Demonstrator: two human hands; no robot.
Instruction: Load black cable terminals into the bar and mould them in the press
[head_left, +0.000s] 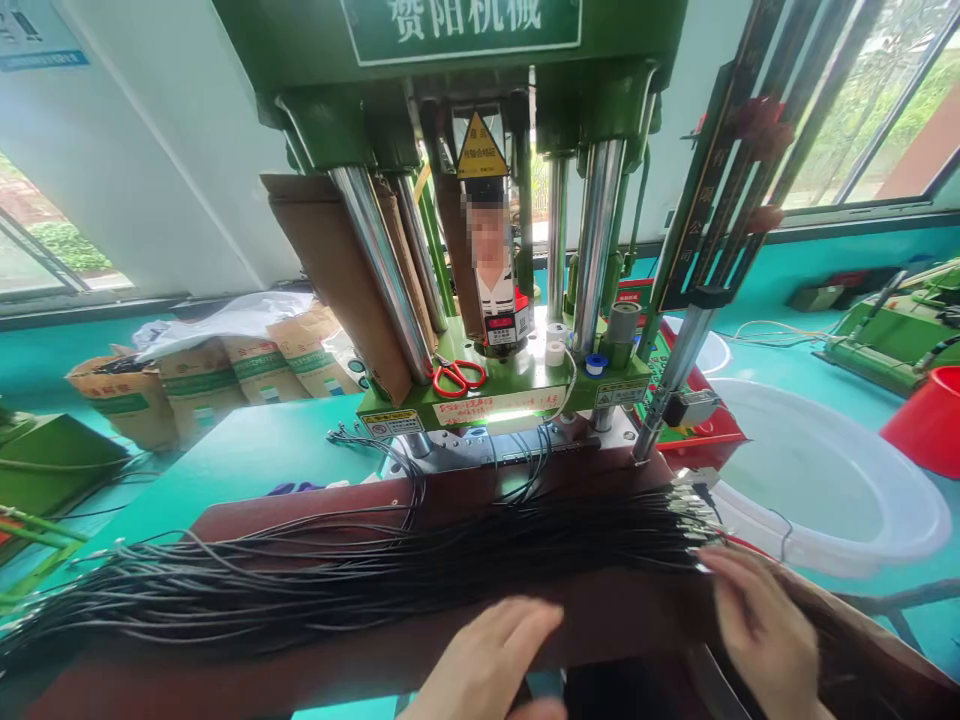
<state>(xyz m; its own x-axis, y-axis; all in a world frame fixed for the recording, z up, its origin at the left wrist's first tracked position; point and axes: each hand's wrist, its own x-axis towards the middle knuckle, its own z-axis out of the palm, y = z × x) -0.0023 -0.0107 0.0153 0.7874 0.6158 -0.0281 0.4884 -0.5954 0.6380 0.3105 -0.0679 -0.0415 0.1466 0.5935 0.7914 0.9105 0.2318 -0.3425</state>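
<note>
A long bundle of black cables (450,560) lies across the brown table (600,625), with metallic connector ends (694,510) gathered at its right. Low in the middle of the head view is my left hand (487,660), in front of the bundle. It holds nothing that I can see, and its thumb is apart from its stretched fingers. My right hand (769,630) is at the right end of the bundle, fingers reaching to the connectors. Its fingers are slightly bent and apart; whether the fingertips touch a connector I cannot tell.
Behind the cables stands a green press (405,410) with steel columns. Red-handled scissors (459,378) and a blue spool (596,364) rest on its ledge. A few cables run into its lower plate. At right are a white tub (915,520) and a red bucket (926,425); sacks (199,390) stand left.
</note>
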